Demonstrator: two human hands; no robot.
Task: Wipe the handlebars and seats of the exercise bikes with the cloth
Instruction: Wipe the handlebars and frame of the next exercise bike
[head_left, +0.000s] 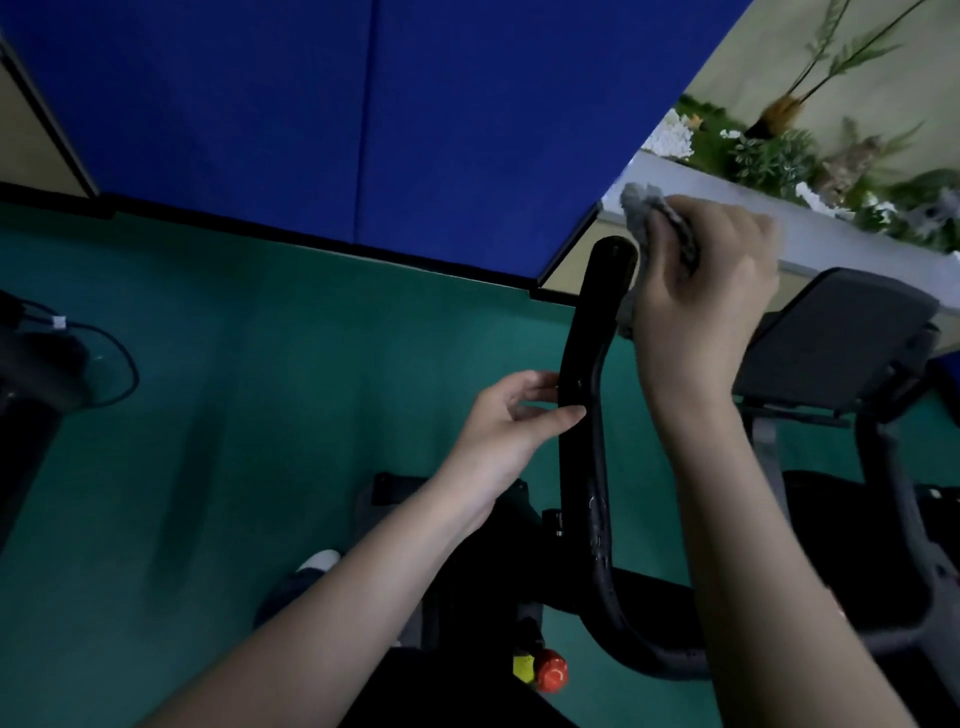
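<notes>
A black handlebar (592, 332) of the exercise bike runs up the middle of the view, curving at its lower end. My right hand (696, 301) grips a grey cloth (641, 208) bunched in its fingers, and the cloth lies against the right side of the bar's upper tip. My left hand (509, 421) holds the bar lower down, thumb across its front and fingers behind it. A dark tablet holder (831, 338) of the bike sits to the right, partly behind my right forearm. No seat is in sight.
A red knob (551, 671) with a yellow tag sits on the frame below. Green floor surrounds the bike, blue wall panels (311, 130) stand beyond, a planter ledge (831, 228) with plants is at upper right, and dark equipment with a cable (104, 358) is at left.
</notes>
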